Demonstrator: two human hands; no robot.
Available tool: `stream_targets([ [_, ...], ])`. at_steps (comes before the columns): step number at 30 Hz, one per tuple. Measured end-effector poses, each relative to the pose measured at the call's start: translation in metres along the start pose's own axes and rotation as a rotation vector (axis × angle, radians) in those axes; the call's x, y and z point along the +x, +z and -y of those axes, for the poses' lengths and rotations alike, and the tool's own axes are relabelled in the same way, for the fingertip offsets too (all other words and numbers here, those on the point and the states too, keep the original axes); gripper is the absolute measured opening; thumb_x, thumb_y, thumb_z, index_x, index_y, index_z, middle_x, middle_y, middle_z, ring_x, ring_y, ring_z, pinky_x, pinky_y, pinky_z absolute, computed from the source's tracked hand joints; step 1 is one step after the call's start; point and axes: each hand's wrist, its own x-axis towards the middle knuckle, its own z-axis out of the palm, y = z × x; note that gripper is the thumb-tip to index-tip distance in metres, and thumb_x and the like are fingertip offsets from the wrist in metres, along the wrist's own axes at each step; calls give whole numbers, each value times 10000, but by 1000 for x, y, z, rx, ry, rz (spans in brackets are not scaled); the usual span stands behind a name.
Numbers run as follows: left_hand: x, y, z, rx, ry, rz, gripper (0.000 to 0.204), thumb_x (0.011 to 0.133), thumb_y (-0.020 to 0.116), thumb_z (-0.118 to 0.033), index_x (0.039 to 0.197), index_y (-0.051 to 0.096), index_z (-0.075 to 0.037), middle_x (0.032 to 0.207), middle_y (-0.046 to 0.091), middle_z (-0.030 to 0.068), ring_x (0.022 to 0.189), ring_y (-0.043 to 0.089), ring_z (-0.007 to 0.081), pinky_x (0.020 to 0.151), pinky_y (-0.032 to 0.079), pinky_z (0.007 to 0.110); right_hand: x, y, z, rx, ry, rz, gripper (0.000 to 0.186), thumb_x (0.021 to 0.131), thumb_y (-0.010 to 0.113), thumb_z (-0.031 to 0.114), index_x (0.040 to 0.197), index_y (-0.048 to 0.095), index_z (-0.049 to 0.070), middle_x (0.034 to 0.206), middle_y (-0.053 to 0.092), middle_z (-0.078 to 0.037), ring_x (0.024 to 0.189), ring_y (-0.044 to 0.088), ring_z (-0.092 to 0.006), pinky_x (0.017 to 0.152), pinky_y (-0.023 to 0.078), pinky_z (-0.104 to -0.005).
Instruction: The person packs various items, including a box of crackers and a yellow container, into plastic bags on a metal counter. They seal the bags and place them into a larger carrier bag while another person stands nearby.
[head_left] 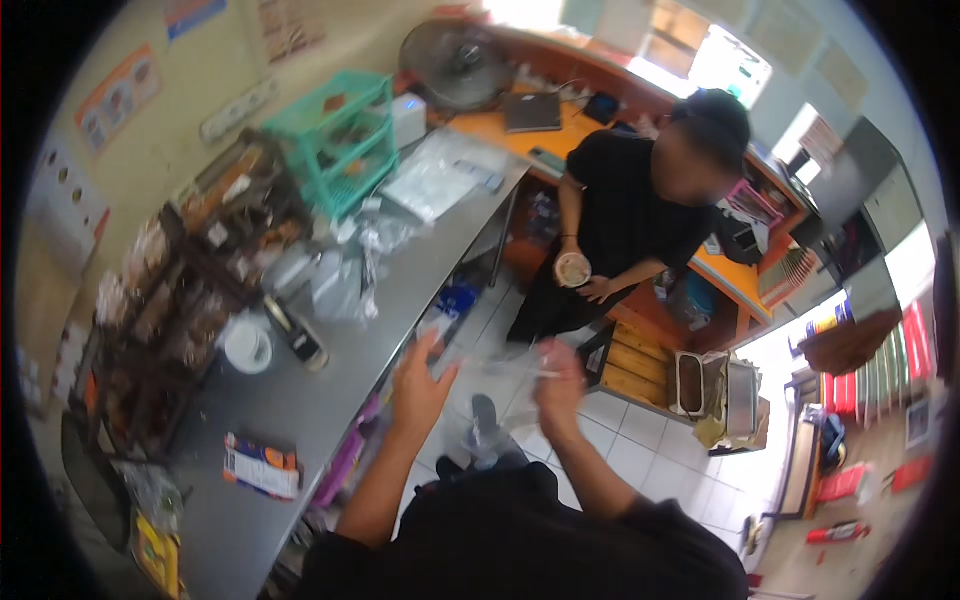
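A thin, see-through plastic bag point(490, 405) hangs between my hands, in front of my body; its edges are faint and blurred. My right hand point(560, 385) is closed on the bag's upper edge, its fingers smeared by motion. On the other side, my left hand point(420, 385) is raised with thumb and fingers apart, close to the bag's left edge and near the table's edge. Whether its fingertips touch the plastic is hard to make out.
A long grey metal table point(360, 370) runs along my left, with a white tub point(247, 343), a dark bottle point(295, 335), a small box point(261, 467), plastic bags point(345, 285) and a green rack point(335, 140). Ahead stands a person point(640, 200) holding a round container point(572, 270).
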Motion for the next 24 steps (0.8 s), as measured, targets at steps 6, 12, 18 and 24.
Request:
stream_targets([
  [6,-41,-11,52,-44,68,131,146,753,700,-153,805,611,-50,700,623,103,576,588,199,507,438,331,27,-57,-62,-1592,-198,615,344,894,457,188,1198,519,40,941,638,-149,722,634,-301,583,505,-411],
  [12,-148,19,149,-487,-542,347,235,843,639,-154,654,554,-44,668,641,48,590,576,108,536,448,267,-18,-72,-165,-962,-170,391,381,842,547,99,1222,537,128,744,648,-132,704,645,-319,697,503,-390],
  [18,-77,7,103,-919,-839,257,141,896,577,-136,814,526,-33,818,666,61,564,541,71,563,499,248,61,0,-135,-895,-163,660,380,831,654,251,1166,578,89,822,633,-126,667,612,-235,661,485,-345],
  [24,-99,13,113,-416,-813,230,192,894,580,-152,987,474,-20,1110,587,127,593,635,150,498,496,255,213,100,-97,-946,-774,711,518,766,701,339,1217,555,131,1275,432,-230,1083,449,-394,916,388,-460],
])
